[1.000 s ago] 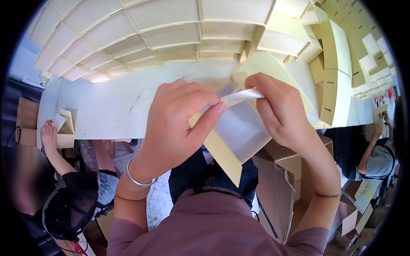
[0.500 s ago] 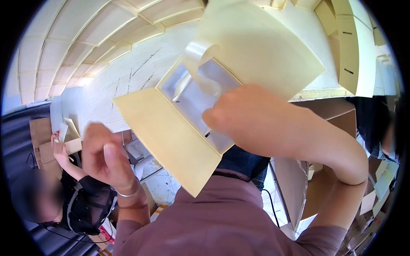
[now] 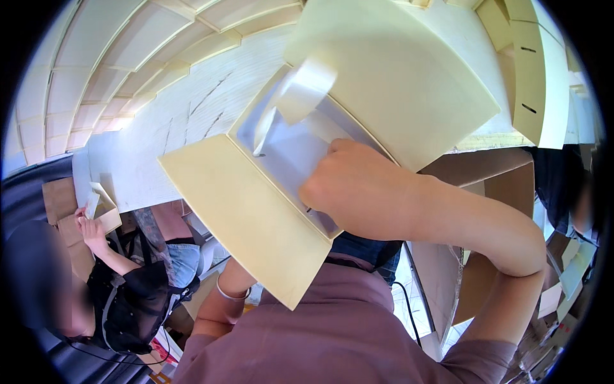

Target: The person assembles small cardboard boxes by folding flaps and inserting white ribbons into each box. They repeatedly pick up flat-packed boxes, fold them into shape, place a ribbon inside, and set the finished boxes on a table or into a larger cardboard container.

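One hand, the right hand, is closed on the inner edge of a pale cream cardboard box held up over the person's lap, its fingers curled down into the grey-white inside. Two broad flaps spread out from the box, one toward the person's chest, the other up toward the white worktable. A loose strip of white paper curls out of the box's far corner. The left hand cannot be seen: it is behind the lower flap, and only the forearm and a silver bangle show beneath it, so whether it grips anything cannot be told.

Beyond the table, rows of flat cream cardboard sheets fan across the far side, bent by the lens. More folded cream boxes are stacked at the right, and an open brown carton stands just beside the right forearm. At the lower left a co-worker in a black top sits near the table's end, one hand on a small cream box. Another person at the far right edge is cut off by the frame and hard to make out.
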